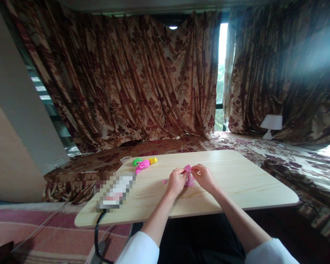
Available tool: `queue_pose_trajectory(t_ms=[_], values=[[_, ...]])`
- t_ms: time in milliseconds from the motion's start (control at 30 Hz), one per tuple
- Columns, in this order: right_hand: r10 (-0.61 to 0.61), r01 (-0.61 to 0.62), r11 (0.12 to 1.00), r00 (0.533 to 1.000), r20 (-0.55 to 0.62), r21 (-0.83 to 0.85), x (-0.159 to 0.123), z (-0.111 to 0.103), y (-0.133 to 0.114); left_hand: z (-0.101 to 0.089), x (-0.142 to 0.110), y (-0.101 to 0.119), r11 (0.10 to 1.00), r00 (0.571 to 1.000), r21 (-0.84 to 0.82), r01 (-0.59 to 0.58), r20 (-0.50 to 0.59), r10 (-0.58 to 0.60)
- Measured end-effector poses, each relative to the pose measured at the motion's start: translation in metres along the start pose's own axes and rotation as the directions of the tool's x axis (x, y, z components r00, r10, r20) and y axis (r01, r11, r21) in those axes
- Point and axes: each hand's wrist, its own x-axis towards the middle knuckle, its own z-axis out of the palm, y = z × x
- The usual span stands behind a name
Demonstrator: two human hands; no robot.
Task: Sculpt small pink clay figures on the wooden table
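Observation:
A pinkish-purple, lumpy, soft-looking piece point(189, 180) is between my hands, just above the wooden tabletop point(228, 170). My left hand point(177, 182) pinches it from the left with thumb and fingertips. From the right, my right hand point(205, 178) is closed with its thumb and forefinger brought together against its upper part. Something small and pale shows by the right fingertips, too small to name. To the left of my left hand lies a small round pink bit point(164, 181) on the table. The underside of the piece is partly hidden by my left hand.
Bright pink point(143, 165), green point(136, 161) and yellow point(153, 160) plastic-looking items lie at the table's back left. A blurred-out flat object point(117, 192) with a black cable point(96, 234) sits at the left edge. Behind are a cloth-covered ledge, a white lamp point(272, 123) and patterned curtains point(154, 80).

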Motion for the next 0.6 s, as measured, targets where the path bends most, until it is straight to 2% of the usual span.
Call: queue_pose_trajectory(t_ms=[600], values=[[0.01,-0.01,0.999,1.0,0.0,-0.034,-0.0014,-0.0023,-0.0011,0.0018,-0.0007,-0.004,0.998,0.999,0.051,-0.028,-0.026,0.029]])
